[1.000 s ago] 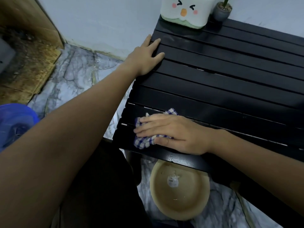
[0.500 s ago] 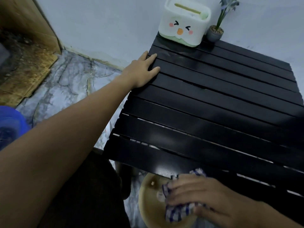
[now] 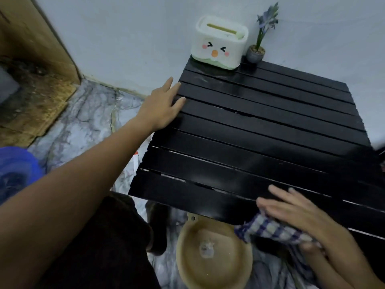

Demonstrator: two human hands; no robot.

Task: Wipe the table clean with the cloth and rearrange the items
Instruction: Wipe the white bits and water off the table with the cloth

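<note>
A black slatted table (image 3: 260, 130) fills the right half of the view. My left hand (image 3: 161, 108) rests flat on its far left edge, fingers straight. At the table's near edge my right hand (image 3: 300, 217) holds a blue-and-white checked cloth (image 3: 268, 228), with the thumb under it and the fingers stretched over it. The cloth hangs partly off the edge, above a tan basin (image 3: 214, 257) on the floor. A white tissue box (image 3: 219, 45) with a cartoon face and a small potted plant (image 3: 257, 50) stand at the table's far edge by the wall.
A blue bucket (image 3: 16, 170) stands on the marble floor at the left. A stained wooden board (image 3: 31, 84) leans in the far left corner. The pale wall runs right behind the table. My dark-clothed leg lies between the table and the bucket.
My right hand carried the cloth from the table's near left corner off the front edge over the basin, then rightward and up to the edge. The left hand stayed in place.
</note>
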